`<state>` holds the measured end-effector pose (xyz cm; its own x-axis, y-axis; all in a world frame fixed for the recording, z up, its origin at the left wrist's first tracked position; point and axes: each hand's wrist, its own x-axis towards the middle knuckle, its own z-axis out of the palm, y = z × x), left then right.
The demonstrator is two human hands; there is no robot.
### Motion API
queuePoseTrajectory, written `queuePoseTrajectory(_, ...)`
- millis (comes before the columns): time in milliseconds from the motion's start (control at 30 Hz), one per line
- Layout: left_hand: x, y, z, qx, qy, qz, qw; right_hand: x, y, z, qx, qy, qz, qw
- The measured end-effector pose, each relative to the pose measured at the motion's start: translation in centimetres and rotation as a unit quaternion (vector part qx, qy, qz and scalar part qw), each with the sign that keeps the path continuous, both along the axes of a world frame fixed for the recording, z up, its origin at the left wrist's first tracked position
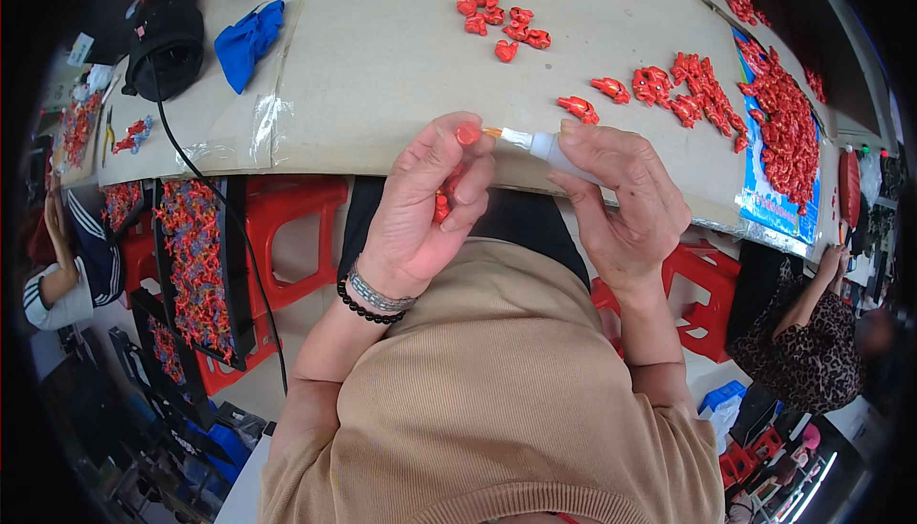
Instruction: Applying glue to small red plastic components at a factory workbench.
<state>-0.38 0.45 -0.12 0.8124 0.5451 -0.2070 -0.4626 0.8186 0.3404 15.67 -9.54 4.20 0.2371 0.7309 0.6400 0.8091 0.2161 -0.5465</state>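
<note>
My left hand (425,185) is closed around small red plastic pieces. One red piece (467,133) is pinched between thumb and forefinger, and another red piece (442,206) shows lower between the fingers. In my right hand (626,194) is a white squeeze bottle (551,149) with a narrow orange-tipped nozzle (492,132), held sideways. Its tip points left and is right beside the pinched piece; whether they touch I cannot tell. Just beyond the bottle, a few red figures (578,109) lie on the table (382,65).
A loose group of red parts (506,22) lies farther back. Heaped red figures (788,132) sit on a blue sheet (764,194) at the right. A black cap (172,37), its cable (205,180) and a blue cloth (250,44) are at the left. Red stools (287,228) stand below the edge.
</note>
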Motion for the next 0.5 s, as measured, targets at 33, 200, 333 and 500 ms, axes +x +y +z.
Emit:
queuePoseTrajectory(33, 0.00, -0.03, 0.00, 0.000, 0.004, -0.001, 1.000, -0.01, 0.01, -0.02, -0.001, 0.001, 0.001, 1.000)
queuePoseTrajectory(200, -0.04, -0.08, -0.05, 0.000, 0.003, -0.002, 1.000, -0.06, 0.02, 0.04, -0.003, -0.002, 0.000, 1.000)
queuePoseTrajectory(333, 0.03, -0.18, -0.07, 0.004, -0.006, -0.006, 1.000, 0.07, 0.06, 0.06, 0.000, -0.014, 0.010, 1.000)
queuePoseTrajectory(500, 0.10, -0.06, -0.09, -0.003, -0.004, -0.002, 1.000, -0.14, -0.22, 0.23, 0.001, 0.004, 0.000, 1.000)
